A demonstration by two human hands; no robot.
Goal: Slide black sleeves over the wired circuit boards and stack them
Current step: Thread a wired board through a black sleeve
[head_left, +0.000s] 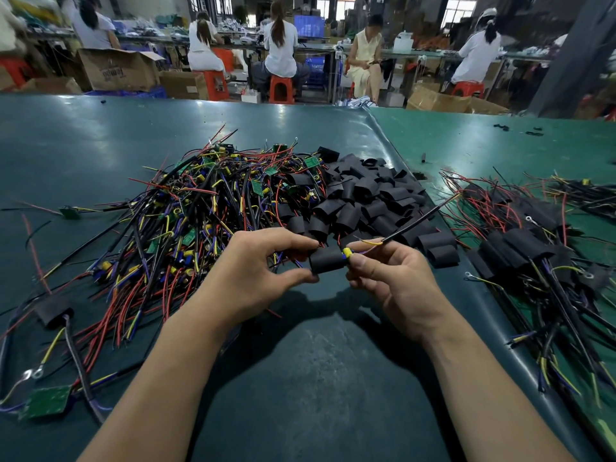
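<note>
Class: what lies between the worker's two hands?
In the head view, a black sleeve with a yellow part at its end spans left hand and right hand.

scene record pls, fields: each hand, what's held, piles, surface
left hand: pinches black sleeve
right hand: pinches wires at sleeve's right end, by a yellow part
board: hidden inside sleeve
wired boards pile: centre-left
empty sleeves pile: centre
sleeved boards stack: right
table: dark green mat

A single wide-angle view is taken from the person's head, directed forward and down. The green surface (100, 135) is seen close below, and the far hall is caught beyond the left hand (256, 271).
</note>
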